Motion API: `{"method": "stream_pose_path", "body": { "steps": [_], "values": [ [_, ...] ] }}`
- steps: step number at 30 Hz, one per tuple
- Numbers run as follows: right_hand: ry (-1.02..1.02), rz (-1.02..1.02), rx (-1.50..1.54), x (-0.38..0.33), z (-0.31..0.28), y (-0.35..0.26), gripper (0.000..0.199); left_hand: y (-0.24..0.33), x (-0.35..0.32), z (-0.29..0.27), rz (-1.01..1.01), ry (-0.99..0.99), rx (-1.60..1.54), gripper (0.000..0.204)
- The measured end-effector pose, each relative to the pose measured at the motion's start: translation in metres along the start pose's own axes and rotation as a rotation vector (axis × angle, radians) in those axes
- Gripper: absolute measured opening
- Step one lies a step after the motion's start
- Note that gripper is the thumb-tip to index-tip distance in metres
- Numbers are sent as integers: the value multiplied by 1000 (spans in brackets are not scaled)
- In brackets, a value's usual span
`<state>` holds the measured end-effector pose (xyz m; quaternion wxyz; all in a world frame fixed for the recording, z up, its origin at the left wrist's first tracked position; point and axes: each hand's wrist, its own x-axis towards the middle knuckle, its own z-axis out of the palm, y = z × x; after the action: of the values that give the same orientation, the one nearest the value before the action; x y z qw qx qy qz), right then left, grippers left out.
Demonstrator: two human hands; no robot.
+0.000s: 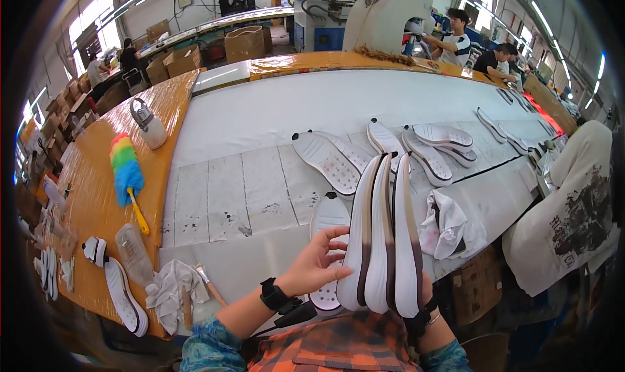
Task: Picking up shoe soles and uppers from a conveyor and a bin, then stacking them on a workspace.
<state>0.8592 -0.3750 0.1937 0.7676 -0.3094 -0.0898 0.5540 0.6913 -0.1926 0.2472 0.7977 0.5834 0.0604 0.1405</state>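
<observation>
Three white shoe soles point(376, 248) with beige-to-dark-brown edges stand upright side by side in front of my chest. My right hand point(426, 289) supports them from the right, its fingers mostly hidden behind them. At the left edge of this group is my left hand point(316, 262), fingers apart, with the thumb and fingertips by the nearest sole's side. Partly hidden behind that hand, a white sole with round holes point(330, 214) lies on the table. Farther back lie several more soles point(325, 160), some overlapping, with black tips.
A crumpled white cloth point(449, 223) lies right of the soles. On the left are a rainbow duster point(125, 167), a lidded bottle point(151, 128), a plastic bottle point(133, 251), a rag point(174, 294) and a brush point(209, 282). A cloth-covered form point(560, 222) borders the right side. People work beyond the table.
</observation>
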Motion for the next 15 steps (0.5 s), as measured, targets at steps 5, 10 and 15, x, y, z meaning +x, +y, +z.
{"method": "stream_pose_path", "body": {
  "steps": [5, 10, 15],
  "values": [
    [-63, -111, -392, -2, 50, -33, 58, 25, 21, -11, -153, -4, -136, 81],
    [-395, -322, -657, 11, 80, -43, 51, 4, 26, -52, -179, 85, -663, 73],
    [-197, -347, -678, 10, 50, -27, 55, -21, 8, -50, 15, 213, -739, 61]
  ]
}}
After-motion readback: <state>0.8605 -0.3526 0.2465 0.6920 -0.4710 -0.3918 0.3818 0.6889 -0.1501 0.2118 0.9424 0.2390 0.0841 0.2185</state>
